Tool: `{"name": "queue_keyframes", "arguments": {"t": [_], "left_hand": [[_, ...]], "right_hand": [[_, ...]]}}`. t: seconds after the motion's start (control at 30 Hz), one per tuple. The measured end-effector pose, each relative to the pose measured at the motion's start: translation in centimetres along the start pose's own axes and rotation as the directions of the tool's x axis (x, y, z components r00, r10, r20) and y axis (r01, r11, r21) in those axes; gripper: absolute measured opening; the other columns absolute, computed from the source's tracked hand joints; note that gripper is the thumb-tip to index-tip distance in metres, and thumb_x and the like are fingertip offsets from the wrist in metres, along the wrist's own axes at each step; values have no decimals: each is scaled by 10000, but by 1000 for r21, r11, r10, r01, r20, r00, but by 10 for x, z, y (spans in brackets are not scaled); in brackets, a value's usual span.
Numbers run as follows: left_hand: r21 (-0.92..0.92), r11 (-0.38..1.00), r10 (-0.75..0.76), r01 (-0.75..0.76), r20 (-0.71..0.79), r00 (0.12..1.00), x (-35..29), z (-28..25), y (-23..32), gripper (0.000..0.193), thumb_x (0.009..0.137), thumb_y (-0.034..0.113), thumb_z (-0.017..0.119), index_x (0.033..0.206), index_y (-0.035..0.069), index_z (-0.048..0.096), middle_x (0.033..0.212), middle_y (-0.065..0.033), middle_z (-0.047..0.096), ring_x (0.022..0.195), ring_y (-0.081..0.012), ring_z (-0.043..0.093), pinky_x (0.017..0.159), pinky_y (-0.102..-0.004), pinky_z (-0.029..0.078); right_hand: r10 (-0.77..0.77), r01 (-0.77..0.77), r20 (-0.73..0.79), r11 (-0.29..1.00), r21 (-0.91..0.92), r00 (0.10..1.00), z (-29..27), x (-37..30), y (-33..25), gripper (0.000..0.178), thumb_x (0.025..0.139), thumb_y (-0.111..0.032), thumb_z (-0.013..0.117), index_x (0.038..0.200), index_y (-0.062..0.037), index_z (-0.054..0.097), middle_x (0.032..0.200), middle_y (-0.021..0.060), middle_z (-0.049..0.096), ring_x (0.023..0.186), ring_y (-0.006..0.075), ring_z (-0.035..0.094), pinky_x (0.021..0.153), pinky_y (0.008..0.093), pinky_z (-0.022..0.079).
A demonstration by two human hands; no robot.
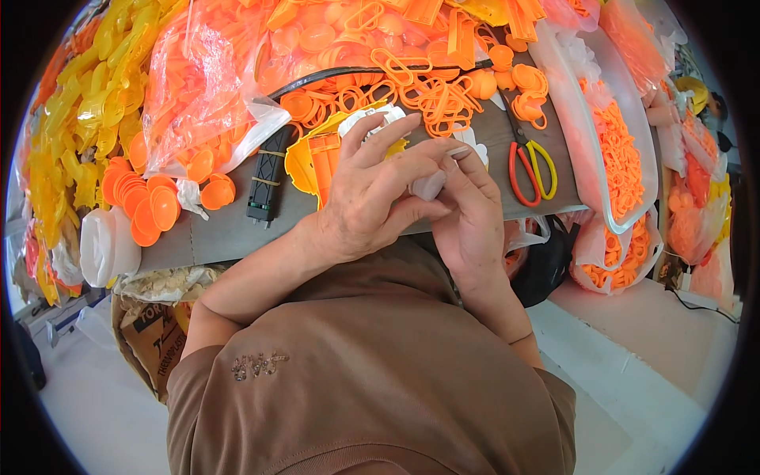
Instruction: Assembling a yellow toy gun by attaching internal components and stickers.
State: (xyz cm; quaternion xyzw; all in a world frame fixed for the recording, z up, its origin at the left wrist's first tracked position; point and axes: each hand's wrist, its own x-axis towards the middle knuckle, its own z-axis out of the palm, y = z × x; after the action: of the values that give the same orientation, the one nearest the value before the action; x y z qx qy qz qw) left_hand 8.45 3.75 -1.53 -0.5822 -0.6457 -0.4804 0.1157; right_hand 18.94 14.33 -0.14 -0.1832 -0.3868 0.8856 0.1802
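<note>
My hands meet above the front edge of the table. Between their fingers is a small whitish, translucent piece [428, 186], partly covered, its kind unclear. My left hand [360, 194] pinches it with thumb and forefinger, the other fingers raised and bent. From the other side, the curled fingers of my right hand [473, 218] close round it. Behind my left hand lie a yellow plastic part [300, 165] with an orange piece [324, 162] on it, and a white part [370, 119]. Scissors [526, 162] with red and yellow handles lie to the right of my hands.
Orange plastic pieces [443, 103] heap up at the back. At left are orange spoon-like pieces [154, 202], a white cup-like container [111, 247] and a black bar [267, 176]. A translucent bin [582, 170] of orange parts stands right; a cardboard box [150, 328] sits below left.
</note>
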Motion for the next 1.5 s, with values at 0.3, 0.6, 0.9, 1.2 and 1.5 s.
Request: {"name": "queue_keyframes", "arguments": {"t": [0.3,0.6,0.9,1.2,1.5], "left_hand": [[-507,807,-327,303,43,944,-4,10,5,448,758,177,731,1105,0,509,1110,-119,609,1107,-247,538,911,-357,416],[-408,618,-486,672,473,735,29,-9,-3,174,846,121,612,958,-7,648,795,-114,645,753,-174,617,680,-281,482],[-341,669,-527,661,409,745,25,-12,-8,156,791,102,668,910,2,666,723,-92,590,664,-167,571,594,-289,442],[-173,866,-384,470,373,845,11,-11,-6,81,809,86,634,848,20,660,711,-110,528,660,-272,548,587,-348,436],[-278,775,-485,567,314,816,16,-19,-2,104,787,108,680,840,19,670,658,-57,543,565,-125,505,520,-268,409]], "right_hand": [[-25,22,50,998,51,998,-17,3,7,214,938,-134,479,1100,0,520,977,62,579,896,133,563,777,267,456],[-102,120,94,969,-217,990,-22,6,-6,180,918,-88,499,1070,-4,550,943,59,604,850,113,572,756,247,448],[75,-75,-1,996,51,997,-51,0,-6,166,918,-115,519,1043,-11,555,899,63,613,805,136,602,683,279,507],[-439,343,217,231,-911,872,-55,-1,4,158,805,8,609,960,-11,583,859,73,601,787,211,579,686,293,467],[-412,408,424,-132,-904,806,-54,-2,4,342,688,1,687,1007,-16,566,956,130,554,856,300,538,753,359,445]]}}
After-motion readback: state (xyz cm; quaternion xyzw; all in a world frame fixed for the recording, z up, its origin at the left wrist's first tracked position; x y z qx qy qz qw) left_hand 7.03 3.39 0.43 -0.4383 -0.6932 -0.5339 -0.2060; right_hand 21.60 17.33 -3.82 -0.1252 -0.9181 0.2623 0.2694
